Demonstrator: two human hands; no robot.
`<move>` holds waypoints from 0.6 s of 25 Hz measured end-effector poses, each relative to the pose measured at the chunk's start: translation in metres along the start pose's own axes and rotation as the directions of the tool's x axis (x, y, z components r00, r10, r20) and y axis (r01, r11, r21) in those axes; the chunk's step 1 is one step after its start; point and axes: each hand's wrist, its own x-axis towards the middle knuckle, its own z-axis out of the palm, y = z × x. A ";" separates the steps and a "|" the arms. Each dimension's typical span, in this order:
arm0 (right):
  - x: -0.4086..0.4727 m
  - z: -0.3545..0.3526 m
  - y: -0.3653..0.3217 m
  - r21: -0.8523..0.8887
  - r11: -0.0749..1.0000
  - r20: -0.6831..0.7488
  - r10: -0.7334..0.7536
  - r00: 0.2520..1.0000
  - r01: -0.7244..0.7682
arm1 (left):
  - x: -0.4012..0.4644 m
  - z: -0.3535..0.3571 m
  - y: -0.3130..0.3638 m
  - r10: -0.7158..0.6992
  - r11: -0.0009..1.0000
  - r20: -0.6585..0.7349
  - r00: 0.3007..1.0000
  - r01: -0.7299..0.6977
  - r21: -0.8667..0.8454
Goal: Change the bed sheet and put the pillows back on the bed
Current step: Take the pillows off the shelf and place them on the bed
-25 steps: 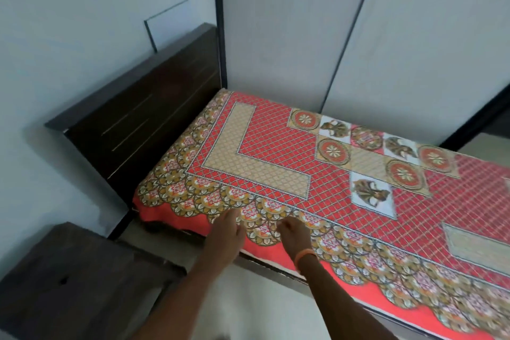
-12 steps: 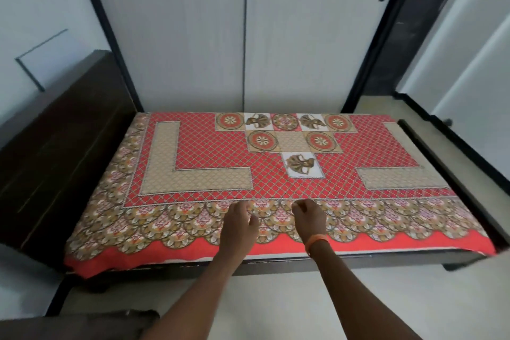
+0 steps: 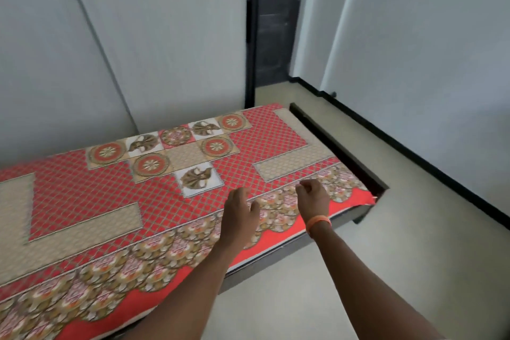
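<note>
A red bed sheet (image 3: 91, 196) with beige bands, round motifs and a scalloped floral border lies spread flat over the bed. My left hand (image 3: 238, 215) hovers over the sheet's near border with its fingers loosely curled, holding nothing. My right hand (image 3: 313, 197), an orange band on its wrist, is over the border nearer the bed's foot, fingers curled, and holds nothing. No pillow is in view.
The dark bed frame (image 3: 339, 143) edges the foot of the bed at the right. Light wardrobe doors (image 3: 154, 41) stand behind the bed, with a dark doorway (image 3: 271, 22) beside them. Beige floor (image 3: 358, 257) runs along the near side and past the foot.
My view has swung right from the headboard end to the foot of the bed. Both hands have travelled right along the sheet's near border.
</note>
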 end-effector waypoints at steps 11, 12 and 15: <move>0.237 -0.223 0.092 0.171 0.970 -0.318 0.221 0.922 -0.173 | 0.127 0.254 0.244 0.152 0.976 0.282 0.947 -0.099 -0.194; 0.264 -0.246 0.101 0.188 0.965 -0.361 0.242 0.901 -0.184 | 0.144 0.290 0.269 0.186 0.969 0.324 0.928 -0.120 -0.214; 0.330 -0.303 0.120 0.206 0.956 -0.459 0.284 0.842 -0.210 | 0.181 0.374 0.330 0.263 0.949 0.412 0.872 -0.157 -0.272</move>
